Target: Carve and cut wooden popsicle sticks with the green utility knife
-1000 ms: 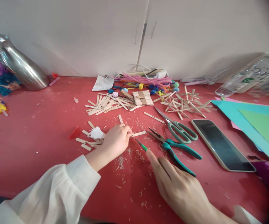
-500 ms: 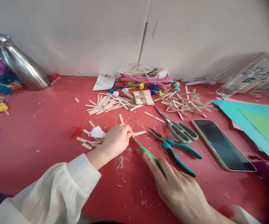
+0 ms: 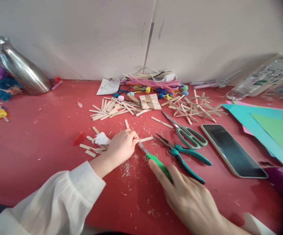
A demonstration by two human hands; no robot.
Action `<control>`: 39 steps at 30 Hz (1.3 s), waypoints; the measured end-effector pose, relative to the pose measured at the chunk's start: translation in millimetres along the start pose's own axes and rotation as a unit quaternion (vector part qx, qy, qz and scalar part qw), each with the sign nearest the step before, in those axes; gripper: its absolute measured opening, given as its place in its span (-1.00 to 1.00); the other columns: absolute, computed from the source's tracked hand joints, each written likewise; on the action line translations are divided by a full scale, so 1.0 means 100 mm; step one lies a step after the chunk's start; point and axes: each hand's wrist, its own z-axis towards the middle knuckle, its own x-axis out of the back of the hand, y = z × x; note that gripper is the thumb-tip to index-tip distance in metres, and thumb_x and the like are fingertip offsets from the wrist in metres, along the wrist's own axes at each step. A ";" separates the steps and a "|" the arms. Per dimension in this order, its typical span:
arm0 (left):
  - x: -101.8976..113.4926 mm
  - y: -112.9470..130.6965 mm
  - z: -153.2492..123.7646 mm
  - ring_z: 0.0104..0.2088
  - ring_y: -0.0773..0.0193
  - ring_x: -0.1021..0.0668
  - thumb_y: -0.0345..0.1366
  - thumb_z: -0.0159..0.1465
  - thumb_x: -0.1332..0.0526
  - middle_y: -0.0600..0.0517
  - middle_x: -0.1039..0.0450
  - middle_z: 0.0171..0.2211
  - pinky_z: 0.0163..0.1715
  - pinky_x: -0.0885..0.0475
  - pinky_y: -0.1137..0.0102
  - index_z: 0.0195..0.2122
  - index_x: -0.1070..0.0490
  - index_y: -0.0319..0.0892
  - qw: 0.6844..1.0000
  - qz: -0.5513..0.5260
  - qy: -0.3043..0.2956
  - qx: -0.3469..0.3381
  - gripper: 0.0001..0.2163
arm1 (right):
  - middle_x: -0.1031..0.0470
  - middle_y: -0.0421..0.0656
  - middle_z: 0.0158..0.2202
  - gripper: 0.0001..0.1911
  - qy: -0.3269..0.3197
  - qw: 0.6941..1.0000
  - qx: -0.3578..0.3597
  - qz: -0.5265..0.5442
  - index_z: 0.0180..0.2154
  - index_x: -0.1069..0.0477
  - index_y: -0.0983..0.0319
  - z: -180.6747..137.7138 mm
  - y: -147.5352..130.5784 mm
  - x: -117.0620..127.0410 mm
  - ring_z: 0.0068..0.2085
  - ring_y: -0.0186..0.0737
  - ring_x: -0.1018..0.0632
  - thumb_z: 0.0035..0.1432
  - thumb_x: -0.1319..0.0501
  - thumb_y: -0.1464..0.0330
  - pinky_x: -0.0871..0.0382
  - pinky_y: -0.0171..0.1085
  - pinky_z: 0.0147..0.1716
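Observation:
My left hand pinches a wooden craft stick, whose free end points right just above the red table. Wrapped round the green handle of a craft knife is my right hand, index finger laid along it. The knife's blade meets the stick beside my left fingertips. Pale wood shavings lie scattered below both hands. Left of my left hand, several craft sticks lie loose with a crumpled white scrap on top. Another stick pokes out behind my left knuckles, partly hidden.
Teal-handled pliers, scissors and a phone lie to the right, near coloured paper. Piles of sticks and pink pipe cleaners are at the back. A steel jug stands back left, a clear bottle back right.
The green knife has turned slightly in my right hand, showing more of its handle's broad side. My left hand keeps its pinch; the whole view has shifted a little.

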 end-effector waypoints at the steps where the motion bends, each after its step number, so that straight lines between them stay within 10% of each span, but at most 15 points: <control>1: 0.01 0.00 0.00 -0.30 0.22 -0.47 -0.42 0.23 -0.06 0.00 -0.44 -0.34 -0.28 -0.37 0.32 -0.39 -0.38 -0.21 1.000 0.001 -0.001 0.001 -0.87 | -0.43 -0.15 -0.49 -0.50 -0.002 1.000 -0.014 0.008 -0.05 -0.35 0.26 -0.01 0.02 -0.01 -0.74 -0.37 -0.30 0.01 0.09 0.61 -0.13 -0.35 -0.77; 39: 0.09 0.06 -0.03 -0.32 0.25 -0.49 -0.47 0.20 -0.04 0.03 -0.43 -0.33 -0.33 -0.35 0.36 -0.39 -0.35 -0.19 0.999 -0.010 -0.032 0.004 -0.87 | -0.41 -0.21 -0.53 -0.58 -0.007 0.997 -0.066 0.035 -0.05 -0.38 0.23 0.07 0.16 -0.04 -0.71 -0.36 -0.41 0.15 0.11 0.48 -0.06 -0.36 -0.84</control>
